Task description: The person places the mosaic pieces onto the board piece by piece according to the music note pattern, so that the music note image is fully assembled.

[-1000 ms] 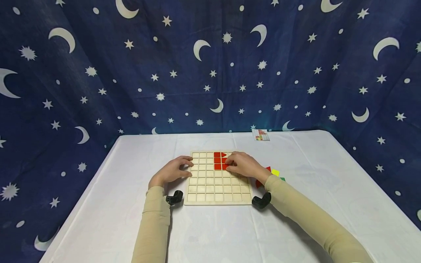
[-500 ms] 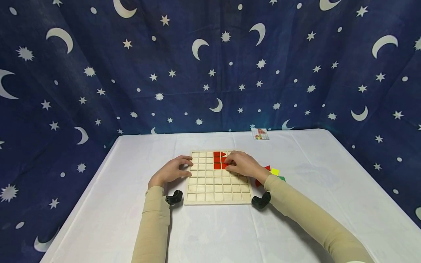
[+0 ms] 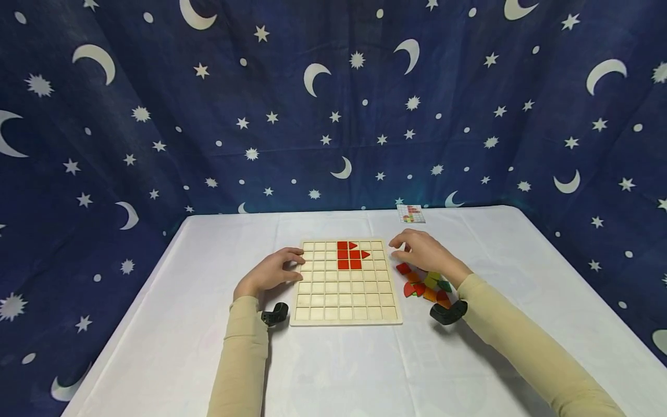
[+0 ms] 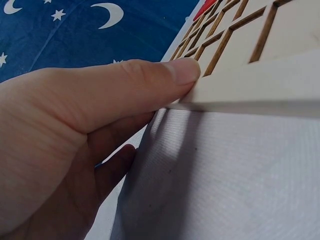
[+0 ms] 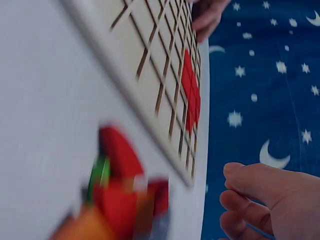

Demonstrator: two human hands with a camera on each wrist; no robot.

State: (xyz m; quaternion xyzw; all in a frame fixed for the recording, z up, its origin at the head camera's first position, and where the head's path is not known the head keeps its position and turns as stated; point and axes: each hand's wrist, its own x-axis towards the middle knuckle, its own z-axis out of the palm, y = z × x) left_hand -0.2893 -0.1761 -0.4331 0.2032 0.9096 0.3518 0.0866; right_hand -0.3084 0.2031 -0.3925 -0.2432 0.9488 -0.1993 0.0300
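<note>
A pale wooden grid board (image 3: 346,288) lies on the white table. Several red square tiles (image 3: 343,255) sit in its upper cells, with a red triangle tile (image 3: 365,255) to their right and another in the top row. My left hand (image 3: 268,272) rests at the board's left edge; in the left wrist view its straight thumb (image 4: 182,71) touches the rim. Beyond the board's right edge is my right hand (image 3: 428,253), its fingers loosely bent and holding nothing. Close below that hand lies a pile of loose tiles (image 3: 429,293) in red, orange, yellow and green, partly covered by it.
A small pattern card (image 3: 411,214) printed with coloured shapes on a grid lies at the table's far edge. Behind the table hangs a dark blue curtain (image 3: 292,162) with moons and stars. A black wrist camera (image 3: 449,313) sits below the right wrist.
My right hand has moved off the board to the right, uncovering the red tiles, including a triangle in the second row. More of the tile pile shows. The left hand stays in place.
</note>
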